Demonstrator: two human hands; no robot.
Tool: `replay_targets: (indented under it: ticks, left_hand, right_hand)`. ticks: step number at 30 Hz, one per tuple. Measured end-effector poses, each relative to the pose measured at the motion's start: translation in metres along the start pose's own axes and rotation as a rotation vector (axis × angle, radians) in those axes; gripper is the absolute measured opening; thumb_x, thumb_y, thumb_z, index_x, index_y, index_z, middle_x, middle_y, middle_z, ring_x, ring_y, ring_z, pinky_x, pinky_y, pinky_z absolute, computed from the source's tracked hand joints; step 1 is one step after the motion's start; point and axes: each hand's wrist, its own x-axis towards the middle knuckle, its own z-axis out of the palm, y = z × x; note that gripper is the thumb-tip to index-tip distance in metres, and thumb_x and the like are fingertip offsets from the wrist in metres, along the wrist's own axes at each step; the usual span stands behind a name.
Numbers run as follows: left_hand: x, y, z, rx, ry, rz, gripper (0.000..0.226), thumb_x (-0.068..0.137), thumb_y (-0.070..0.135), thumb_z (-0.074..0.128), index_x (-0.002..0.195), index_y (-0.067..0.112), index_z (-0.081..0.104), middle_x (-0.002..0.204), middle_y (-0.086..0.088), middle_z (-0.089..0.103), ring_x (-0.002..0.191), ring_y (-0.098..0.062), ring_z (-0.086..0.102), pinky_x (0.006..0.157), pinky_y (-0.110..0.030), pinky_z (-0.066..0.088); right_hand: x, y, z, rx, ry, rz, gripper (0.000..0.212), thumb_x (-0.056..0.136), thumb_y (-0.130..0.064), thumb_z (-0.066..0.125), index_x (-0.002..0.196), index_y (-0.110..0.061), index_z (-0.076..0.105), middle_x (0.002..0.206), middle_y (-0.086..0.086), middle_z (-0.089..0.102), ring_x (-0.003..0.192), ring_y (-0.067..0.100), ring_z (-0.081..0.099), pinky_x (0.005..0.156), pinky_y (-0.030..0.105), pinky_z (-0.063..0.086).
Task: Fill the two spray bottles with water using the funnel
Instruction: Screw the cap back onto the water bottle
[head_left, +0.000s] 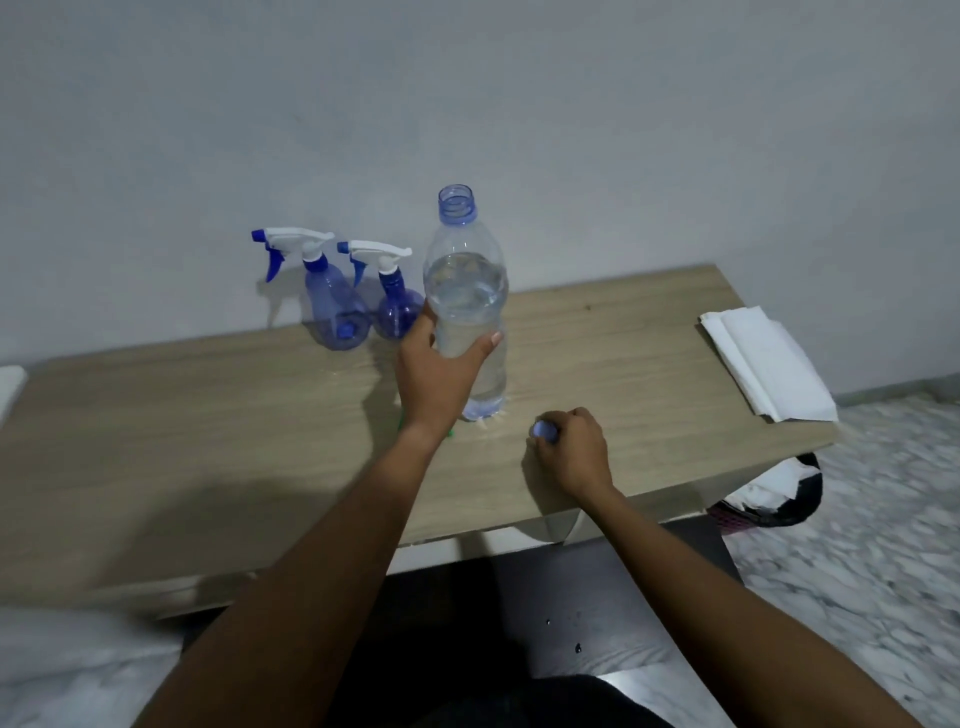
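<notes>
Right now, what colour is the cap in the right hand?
Pale blue cap; head view.

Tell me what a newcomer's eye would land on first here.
The tall uncapped water bottle stands in the middle of the table, gripped by the left hand. Just in front, the right hand holds a blue cap. Two blue spray bottles, trigger heads on, stand by the wall.

Water bottle (466, 301) just right of spray bottles (335, 306) — approach free over left tabletop (156, 415).
</notes>
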Motion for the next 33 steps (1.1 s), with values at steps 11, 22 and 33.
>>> replay_targets:
  ticks: [11,22,33]
  left_hand:
    - [0.031,0.018,-0.034,-0.022,-0.235,0.028,0.111,0.055,0.059,0.089,0.15,0.03,0.038,0.145,0.011,0.054,0.128,-0.006,0.054,0.108,-0.032,0.048]
    - [0.086,0.054,-0.059,-0.033,-0.571,0.1,0.089,0.065,0.049,0.085,0.143,0.022,0.052,0.141,0.011,0.058,0.127,-0.007,0.056,0.109,-0.031,0.045]
    - [0.084,0.051,-0.062,-0.059,-0.608,0.092,0.084,0.073,0.043,0.083,0.146,0.021,0.048,0.143,0.012,0.055,0.129,-0.004,0.052,0.103,-0.017,0.041]
  right_hand:
    - [0.026,-0.141,-0.125,0.494,0.08,-0.266,0.027,0.088,-0.013,0.076,0.115,-0.018,0.074,0.103,-0.002,0.076,0.085,0.009,0.071,0.08,0.025,0.058]
    - [0.034,-0.246,-0.18,0.256,-0.093,-0.422,0.029,0.086,-0.012,0.079,0.115,-0.01,0.076,0.105,-0.002,0.077,0.094,0.011,0.072,0.082,0.022,0.056]
    - [0.032,-0.263,-0.191,-0.105,-0.102,-0.48,0.033,0.086,-0.015,0.078,0.118,-0.018,0.075,0.115,-0.009,0.074,0.099,0.007,0.071,0.082,0.016,0.052]
